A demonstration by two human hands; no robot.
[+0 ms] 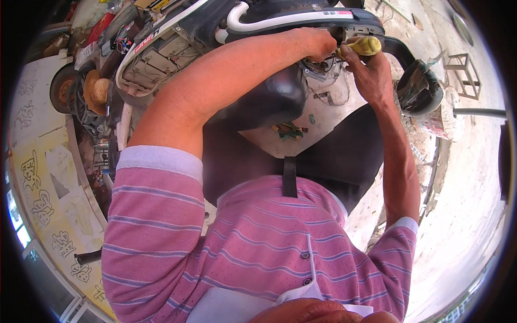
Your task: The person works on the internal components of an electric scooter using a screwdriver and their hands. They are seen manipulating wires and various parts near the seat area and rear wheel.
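Observation:
My right hand (372, 72) is closed around the yellow handle of a screwdriver (368, 46), which lies nearly level and points left. Its tip is hidden near the scooter's end. Just left of it, my left hand (321, 44) is curled against the scooter (293, 22); whatever its fingers hold cannot be made out. Exposed wires and fittings (322, 67) show beneath my hands. A white tube (237, 19) runs along the scooter's dark side. Below my left forearm sits a glossy black rounded part (269, 99).
A small bundle of green and yellow pieces (290, 130) lies on the floor between my legs. At left are a straw hat (97, 92), a wheel (64, 89) and piled clutter. On the right stand a metal stool frame (464, 75) and a black housing (423, 89).

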